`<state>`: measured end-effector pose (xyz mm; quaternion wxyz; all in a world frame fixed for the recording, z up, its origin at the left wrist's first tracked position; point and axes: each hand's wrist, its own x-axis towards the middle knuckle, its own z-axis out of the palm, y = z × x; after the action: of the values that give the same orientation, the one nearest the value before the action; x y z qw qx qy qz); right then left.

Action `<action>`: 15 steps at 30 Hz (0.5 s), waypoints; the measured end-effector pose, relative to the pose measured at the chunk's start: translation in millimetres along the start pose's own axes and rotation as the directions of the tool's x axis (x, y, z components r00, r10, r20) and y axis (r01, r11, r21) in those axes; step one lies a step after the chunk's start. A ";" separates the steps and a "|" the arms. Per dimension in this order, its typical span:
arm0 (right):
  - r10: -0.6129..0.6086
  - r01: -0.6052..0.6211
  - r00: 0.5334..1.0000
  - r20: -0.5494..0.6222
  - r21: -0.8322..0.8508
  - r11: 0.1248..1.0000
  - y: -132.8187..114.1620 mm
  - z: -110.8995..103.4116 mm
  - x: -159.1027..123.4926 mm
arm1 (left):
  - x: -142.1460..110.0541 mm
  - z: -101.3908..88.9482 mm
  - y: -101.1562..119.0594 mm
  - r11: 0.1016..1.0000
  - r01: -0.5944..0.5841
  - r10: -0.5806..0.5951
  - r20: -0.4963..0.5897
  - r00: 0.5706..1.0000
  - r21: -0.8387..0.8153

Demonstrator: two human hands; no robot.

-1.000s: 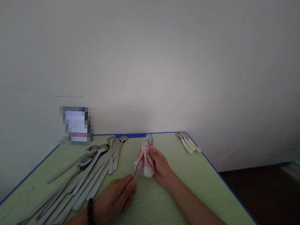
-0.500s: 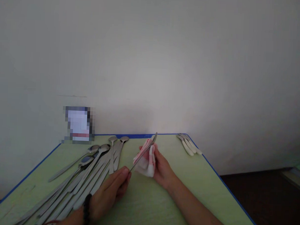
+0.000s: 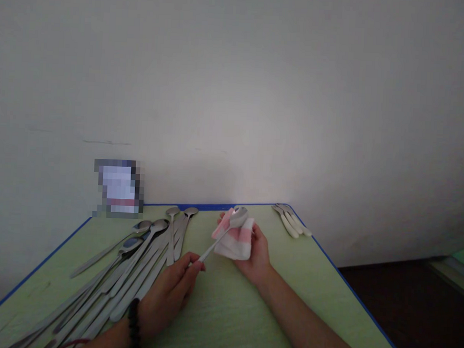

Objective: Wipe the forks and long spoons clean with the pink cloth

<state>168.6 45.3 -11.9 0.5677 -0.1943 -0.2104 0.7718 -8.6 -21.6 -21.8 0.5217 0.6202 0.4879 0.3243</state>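
Over the cloth (image 3: 232, 249) gripped by the right hand (image 3: 256, 254): one spoon (image 3: 238, 216), left hand (image 3: 176, 289) gripping, not yet laid down; spoon pile (image 3: 137, 261) left of cloth, forks (image 3: 290, 224) right.

This looks like a plain room, maybe in a home, but I can't tell for sure. A green, blue-edged table (image 3: 226, 307) stands by a pale wall (image 3: 235, 92) with little marks (image 3: 107, 142) on it, and the floor (image 3: 384, 298) is dark. The spoon (image 3: 239, 216), the pink and white cloth (image 3: 234, 250) and the white-handled forks (image 3: 290, 227) are house things.
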 end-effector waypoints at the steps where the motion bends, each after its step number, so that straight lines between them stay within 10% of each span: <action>1: 0.004 -0.004 1.000 0.000 -0.012 1.000 -0.1 0.4 -1.0 | -0.2 0.2 -0.1 1.000 0.005 -0.004 0.016 1.000 -0.012; 15: 0.125 -0.128 0.986 -0.111 -0.017 0.992 6.9 1.4 -2.8 | 0.0 2.1 1.0 0.998 0.026 -0.025 0.010 1.000 -0.063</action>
<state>163.1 40.7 -14.3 0.5259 -0.2564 -0.1754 0.7918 -6.4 -22.3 -21.4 0.5474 0.5987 0.4828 0.3299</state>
